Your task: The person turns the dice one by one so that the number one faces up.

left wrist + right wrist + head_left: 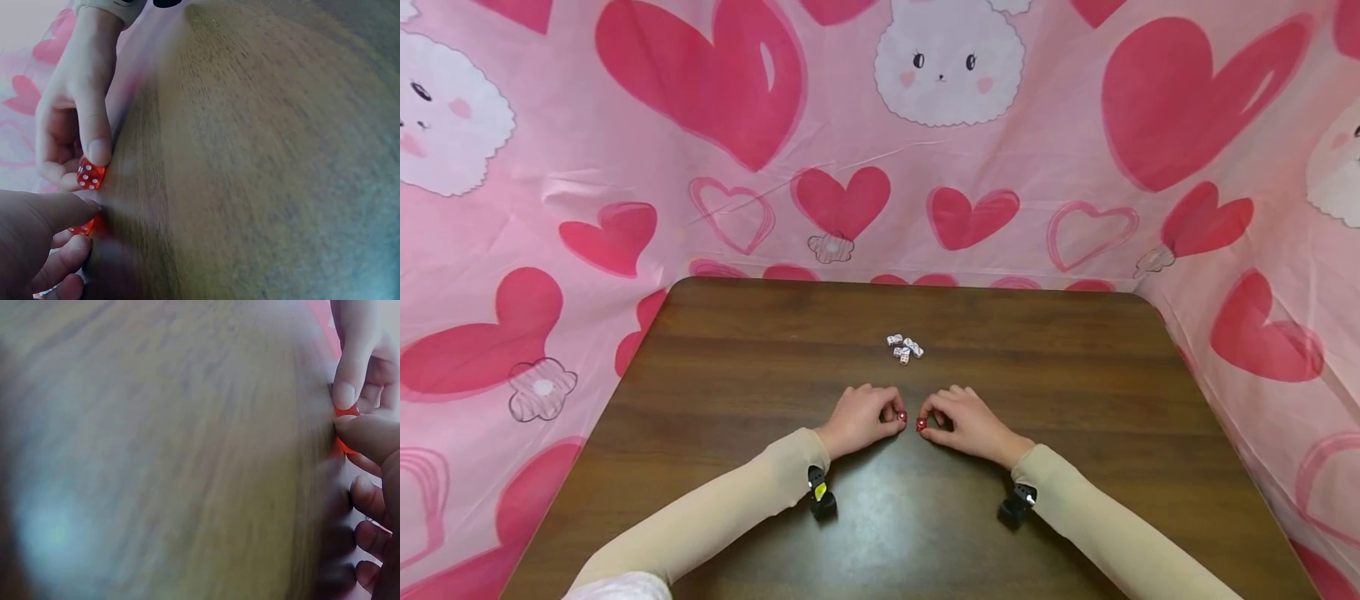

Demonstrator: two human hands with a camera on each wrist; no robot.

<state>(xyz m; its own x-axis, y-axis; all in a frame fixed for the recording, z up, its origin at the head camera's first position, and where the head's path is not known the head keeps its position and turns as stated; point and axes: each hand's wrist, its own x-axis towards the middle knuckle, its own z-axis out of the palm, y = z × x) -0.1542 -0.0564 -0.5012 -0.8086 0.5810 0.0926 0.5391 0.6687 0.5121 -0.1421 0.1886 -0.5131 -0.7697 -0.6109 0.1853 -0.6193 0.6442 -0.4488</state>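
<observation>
Between thumb and fingers, my left hand [862, 418] pinches a translucent red die [902, 416] with white pips, at the middle of the table. Just across a small gap, my right hand [967, 423] pinches a second red die [921, 424]. Seen from the left wrist, the right hand's die [91, 174] shows its pips plainly, while the left thumb partly covers the other die [81, 229]. In the right wrist view, the right thumb [369, 434] hides much of the dice. Beyond both hands lies a loose cluster of several white dice [905, 357].
A brown wood-grain table [760, 333] carries everything. Pink cloth [865, 125] printed with hearts and white animal faces hangs behind it and at both sides. Each wrist wears a black strapped device, one at the left [822, 503] and one at the right [1013, 511].
</observation>
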